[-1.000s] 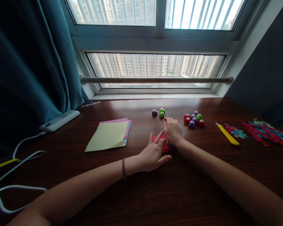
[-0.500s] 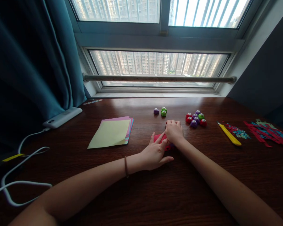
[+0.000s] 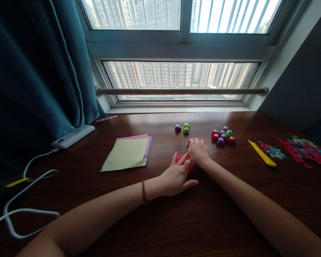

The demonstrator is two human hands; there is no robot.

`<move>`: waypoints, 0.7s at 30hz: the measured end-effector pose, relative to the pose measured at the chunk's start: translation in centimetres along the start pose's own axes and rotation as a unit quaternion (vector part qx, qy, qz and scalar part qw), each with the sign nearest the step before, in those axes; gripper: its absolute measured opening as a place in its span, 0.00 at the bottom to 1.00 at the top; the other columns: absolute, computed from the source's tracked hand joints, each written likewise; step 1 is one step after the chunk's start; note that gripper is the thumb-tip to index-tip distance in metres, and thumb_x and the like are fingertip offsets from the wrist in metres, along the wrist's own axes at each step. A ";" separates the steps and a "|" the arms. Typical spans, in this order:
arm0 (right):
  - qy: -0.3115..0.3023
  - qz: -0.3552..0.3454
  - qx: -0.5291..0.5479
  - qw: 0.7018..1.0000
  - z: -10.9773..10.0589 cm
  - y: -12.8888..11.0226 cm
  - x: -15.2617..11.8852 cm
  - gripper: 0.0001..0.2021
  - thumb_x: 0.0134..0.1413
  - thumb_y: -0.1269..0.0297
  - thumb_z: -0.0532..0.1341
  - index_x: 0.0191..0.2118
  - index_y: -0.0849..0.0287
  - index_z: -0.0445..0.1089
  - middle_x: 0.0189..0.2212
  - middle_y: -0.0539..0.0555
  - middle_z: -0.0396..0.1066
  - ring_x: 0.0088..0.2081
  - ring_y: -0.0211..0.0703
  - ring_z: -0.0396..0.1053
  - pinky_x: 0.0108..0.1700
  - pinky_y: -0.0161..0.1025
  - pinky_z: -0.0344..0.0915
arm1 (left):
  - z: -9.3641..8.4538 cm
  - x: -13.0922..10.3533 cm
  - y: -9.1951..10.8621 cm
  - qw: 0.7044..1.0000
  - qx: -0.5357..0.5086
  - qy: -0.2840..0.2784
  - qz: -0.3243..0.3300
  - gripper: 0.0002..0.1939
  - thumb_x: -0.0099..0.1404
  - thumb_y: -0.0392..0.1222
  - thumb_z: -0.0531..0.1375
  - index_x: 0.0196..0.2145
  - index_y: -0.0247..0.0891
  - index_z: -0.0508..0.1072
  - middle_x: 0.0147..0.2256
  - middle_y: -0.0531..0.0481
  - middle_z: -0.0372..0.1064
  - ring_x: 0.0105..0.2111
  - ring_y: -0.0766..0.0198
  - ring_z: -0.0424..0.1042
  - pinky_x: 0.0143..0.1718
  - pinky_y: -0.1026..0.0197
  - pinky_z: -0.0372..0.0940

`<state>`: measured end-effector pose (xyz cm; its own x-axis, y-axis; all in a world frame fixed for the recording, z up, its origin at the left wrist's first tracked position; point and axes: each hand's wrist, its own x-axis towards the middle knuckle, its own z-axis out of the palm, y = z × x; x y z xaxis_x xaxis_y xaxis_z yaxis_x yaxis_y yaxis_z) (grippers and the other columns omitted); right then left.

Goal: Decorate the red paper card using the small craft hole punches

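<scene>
My left hand (image 3: 176, 177) lies with its fingers spread over a small piece of red paper (image 3: 179, 159), pressing it from the near side. The paper's lower edge looks patterned or perforated, with a purplish bit beside it. My right hand (image 3: 198, 150) is closed at the paper's upper right, its fingertips bent down and meeting the left fingers. A dark bit shows at its fingertips, but what it grips is mostly hidden. Beyond the hands stand a purple punch-like knob (image 3: 178, 127) and two green ones (image 3: 186, 130), each with a whitish top.
A cluster of red, purple and green knobs (image 3: 223, 137) stands to the right. Farther right lie a yellow craft knife (image 3: 262, 153), tiny coloured cut-outs (image 3: 273, 150) and paper strips (image 3: 307, 151). Left are stacked coloured sheets (image 3: 125, 153), a white power strip (image 3: 73, 136) and its cable (image 3: 32, 210).
The view has tilted slightly, so everything sits a little lower in the picture. Both hands keep almost the same pose on the red paper.
</scene>
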<state>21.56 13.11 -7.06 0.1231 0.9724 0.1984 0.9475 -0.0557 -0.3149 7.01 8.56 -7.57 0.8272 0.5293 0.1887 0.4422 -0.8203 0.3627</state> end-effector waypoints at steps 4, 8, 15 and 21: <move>-0.006 -0.018 0.096 0.995 -0.3 0.8 0.5 0.12 0.59 0.66 0.49 0.39 0.62 0.67 0.37 0.59 0.68 0.41 0.50 0.64 0.43 0.43 0.60 | -0.4 0.0 0.2 1.000 -0.007 -0.016 0.003 0.36 0.64 0.53 0.53 0.60 0.36 0.38 0.60 0.38 0.42 0.61 0.53 0.33 0.54 0.32 0.25; -0.019 -0.052 0.195 0.979 -1.3 2.4 -0.2 0.09 0.59 0.65 0.52 0.38 0.61 0.66 0.35 0.53 0.70 0.38 0.39 0.67 0.40 0.33 0.62 | -0.5 -0.2 0.3 1.000 -0.012 -0.025 0.004 0.39 0.64 0.51 0.54 0.61 0.39 0.32 0.60 0.40 0.41 0.61 0.52 0.29 0.54 0.30 0.26; -0.088 -0.165 0.383 0.905 -2.6 6.6 -4.0 0.13 0.55 0.59 0.57 0.43 0.61 0.65 0.38 0.55 0.68 0.39 0.41 0.67 0.39 0.37 0.65 | -0.5 -0.2 0.3 1.000 -0.010 -0.019 0.009 0.42 0.64 0.47 0.56 0.61 0.42 0.27 0.61 0.45 0.39 0.61 0.53 0.26 0.55 0.32 0.27; -0.117 -0.272 0.303 0.906 -2.7 7.6 -4.1 0.11 0.50 0.66 0.63 0.41 0.57 0.68 0.40 0.52 0.67 0.42 0.42 0.63 0.44 0.38 0.61 | -0.4 -0.2 0.1 1.000 -0.010 -0.019 0.008 0.41 0.64 0.46 0.55 0.61 0.42 0.27 0.61 0.46 0.38 0.61 0.52 0.26 0.56 0.34 0.29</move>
<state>29.05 8.04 -7.76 -0.4463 0.8442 0.2970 0.5039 0.5113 -0.6962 6.79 8.44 -7.20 0.8473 0.5064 0.1599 0.4211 -0.8241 0.3788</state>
